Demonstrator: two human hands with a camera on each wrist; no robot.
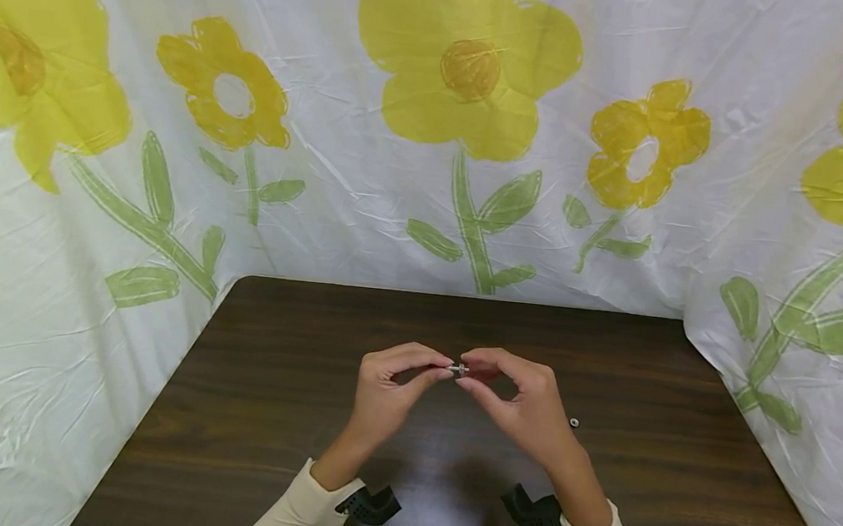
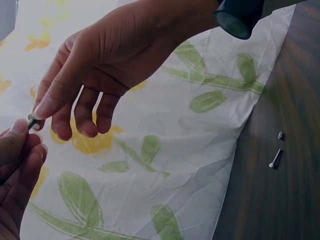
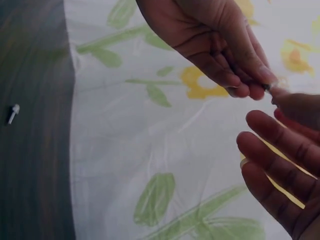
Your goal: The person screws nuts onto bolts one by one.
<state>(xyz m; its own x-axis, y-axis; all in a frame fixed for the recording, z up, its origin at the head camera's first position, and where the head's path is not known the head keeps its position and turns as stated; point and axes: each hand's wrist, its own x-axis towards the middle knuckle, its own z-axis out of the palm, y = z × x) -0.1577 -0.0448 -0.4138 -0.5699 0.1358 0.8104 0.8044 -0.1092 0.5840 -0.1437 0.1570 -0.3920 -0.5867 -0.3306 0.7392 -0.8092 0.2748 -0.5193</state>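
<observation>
A small metal bolt point(image 1: 453, 368) lies level between both hands, above the table's middle. My left hand point(image 1: 390, 380) pinches one end of it between thumb and fingertips. At the other end sits a nut point(image 1: 462, 370), with the thumb and index finger of my right hand point(image 1: 530, 398) about it. In the left wrist view, the right hand's other fingers hang apart below the nut. The left hand's remaining fingers are curled in the right wrist view. Fingertips partly cover the bolt, so its threads cannot be made out.
Another nut point(image 2: 280, 135) and another bolt point(image 2: 276, 158) lie on the dark wood table point(image 1: 265, 416), to the right of my right hand. A white curtain point(image 1: 304, 228) with yellow flowers surrounds the table's back and sides.
</observation>
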